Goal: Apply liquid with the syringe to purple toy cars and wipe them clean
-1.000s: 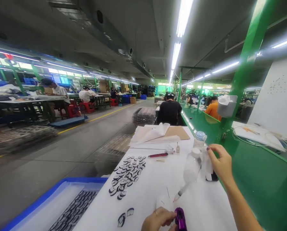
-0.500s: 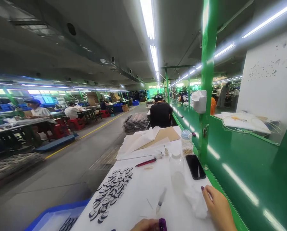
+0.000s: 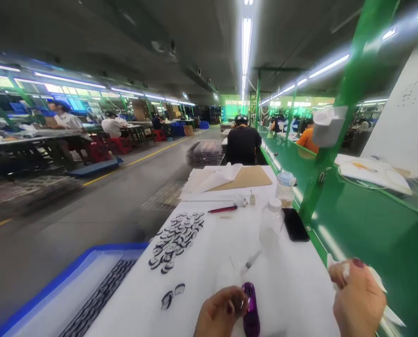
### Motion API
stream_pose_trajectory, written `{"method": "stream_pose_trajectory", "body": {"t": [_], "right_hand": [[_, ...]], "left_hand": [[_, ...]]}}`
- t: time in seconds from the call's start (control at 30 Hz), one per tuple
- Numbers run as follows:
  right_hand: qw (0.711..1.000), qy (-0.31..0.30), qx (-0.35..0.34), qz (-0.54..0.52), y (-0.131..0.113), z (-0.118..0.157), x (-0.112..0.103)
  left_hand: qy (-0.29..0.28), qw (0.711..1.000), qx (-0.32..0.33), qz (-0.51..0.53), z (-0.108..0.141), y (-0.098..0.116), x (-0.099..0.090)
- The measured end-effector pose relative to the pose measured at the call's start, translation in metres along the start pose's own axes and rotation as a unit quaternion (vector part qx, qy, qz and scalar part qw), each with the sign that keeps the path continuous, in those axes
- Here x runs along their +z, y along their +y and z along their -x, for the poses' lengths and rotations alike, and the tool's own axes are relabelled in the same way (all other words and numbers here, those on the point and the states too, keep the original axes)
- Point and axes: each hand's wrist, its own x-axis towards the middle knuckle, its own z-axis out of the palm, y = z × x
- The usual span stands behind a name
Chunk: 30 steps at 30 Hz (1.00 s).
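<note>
My left hand (image 3: 220, 311) sits at the bottom of the view, its fingers closed around a glossy purple plastic object (image 3: 251, 310). The object's exact kind is hard to tell. My right hand (image 3: 356, 299) is at the lower right, past the white-covered table's edge, pinching a crumpled white tissue (image 3: 384, 306). Ahead of my left hand, a syringe (image 3: 251, 260) lies beside a clear plastic bottle (image 3: 271, 223). Farther left lie several black-and-white oval pieces (image 3: 175, 238). A black phone (image 3: 295, 224) lies near the table's right edge.
A blue tray (image 3: 89, 281) with dark strips sits at the left. A blue-lidded jar (image 3: 286, 187), red-handled tool (image 3: 223, 209), and brown board (image 3: 245, 178) stand farther along the table. A green bench (image 3: 363, 224) runs along the right, and a seated co-worker (image 3: 243, 145) is beyond.
The tissue has left the table and is raised in my right hand, now farther right and nearer the view. The whole scene has shifted as my head turned. My left hand stays on the purple object.
</note>
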Motion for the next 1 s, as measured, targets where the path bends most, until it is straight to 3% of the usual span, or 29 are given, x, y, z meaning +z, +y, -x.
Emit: {"method": "stream_pose_trajectory", "body": {"t": [0.07, 0.13, 0.23, 0.3, 0.37, 0.43, 0.6, 0.73, 0.83, 1.0], "right_hand": [[0.986, -0.163, -0.021, 0.016, -0.012, 0.029, 0.011], [0.95, -0.306, -0.047, 0.044, -0.022, 0.051, 0.02], [0.893, -0.438, -0.07, 0.074, -0.034, 0.069, 0.032], [0.886, -0.451, -0.078, 0.071, -0.039, 0.075, 0.037], [0.897, -0.426, -0.097, 0.068, -0.042, 0.078, 0.042], [0.899, -0.402, -0.158, 0.069, -0.045, 0.078, 0.046], [0.833, -0.429, -0.342, 0.076, -0.052, 0.083, 0.062], [0.784, -0.433, -0.43, 0.111, -0.055, 0.087, 0.06], [0.75, -0.458, -0.46, 0.125, -0.056, 0.081, 0.052], [0.774, -0.42, -0.451, 0.145, -0.059, 0.079, 0.056]], "left_hand": [[-0.042, 0.999, 0.005, -0.002, 0.006, 0.006, 0.003], [-0.077, 0.997, -0.003, 0.009, 0.007, 0.011, 0.003], [-0.104, 0.994, -0.021, 0.03, 0.004, 0.013, -0.001], [-0.115, 0.992, -0.024, 0.042, 0.004, 0.013, -0.004], [-0.122, 0.991, -0.027, 0.043, 0.006, 0.013, -0.006], [-0.121, 0.991, -0.032, 0.038, 0.007, 0.013, -0.007], [-0.1, 0.994, -0.028, 0.023, 0.007, 0.012, -0.005], [-0.079, 0.997, -0.011, -0.006, 0.007, 0.013, -0.001], [-0.083, 0.996, -0.019, -0.011, 0.006, 0.014, -0.002], [-0.075, 0.997, -0.024, -0.021, 0.006, 0.015, -0.003]]}}
